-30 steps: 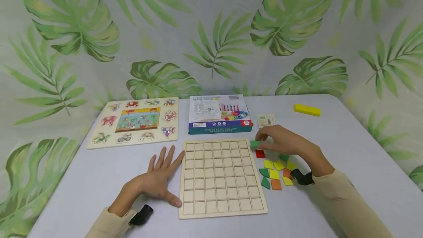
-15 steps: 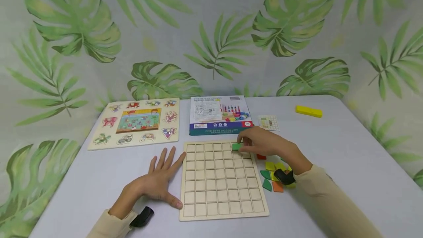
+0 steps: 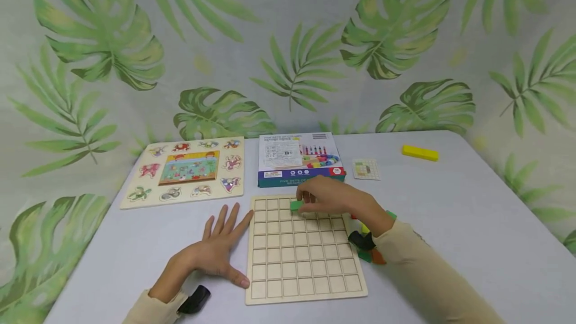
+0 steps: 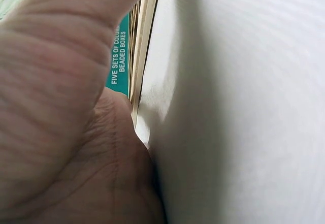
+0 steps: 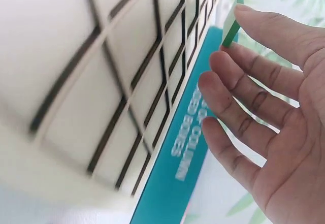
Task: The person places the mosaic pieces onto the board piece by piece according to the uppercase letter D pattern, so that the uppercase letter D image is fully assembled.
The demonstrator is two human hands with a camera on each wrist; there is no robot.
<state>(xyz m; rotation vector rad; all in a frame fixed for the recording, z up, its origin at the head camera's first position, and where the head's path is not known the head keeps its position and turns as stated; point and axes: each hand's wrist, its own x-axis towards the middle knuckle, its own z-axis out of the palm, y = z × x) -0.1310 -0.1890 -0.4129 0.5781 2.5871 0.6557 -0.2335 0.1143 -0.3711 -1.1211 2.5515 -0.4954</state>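
A pale wooden grid board [image 3: 297, 254] lies on the table with its square cells bare. Over its far rows my right hand [image 3: 333, 196] pinches a green tile [image 3: 295, 205] between thumb and fingers. In the right wrist view the tile [image 5: 232, 23] is tilted on edge, apart from the board. My left hand [image 3: 216, 251] lies spread with straight fingers along the board's left side, its thumb and index fingertip touching the edge. Past the right forearm show parts of loose tiles, among them an orange tile [image 3: 378, 257]; the arm hides most of them.
Behind the board stands a box [image 3: 299, 161] printed with beads. A sea-animal puzzle board [image 3: 184, 171] lies at the back left. To the right of the box is a small patterned card [image 3: 366, 169], and farther right a yellow bar [image 3: 420, 153].
My right hand has carried the green tile leftward from the board's right side to above its far rows. The right forearm now covers most of the loose tiles. The left hand stays put.
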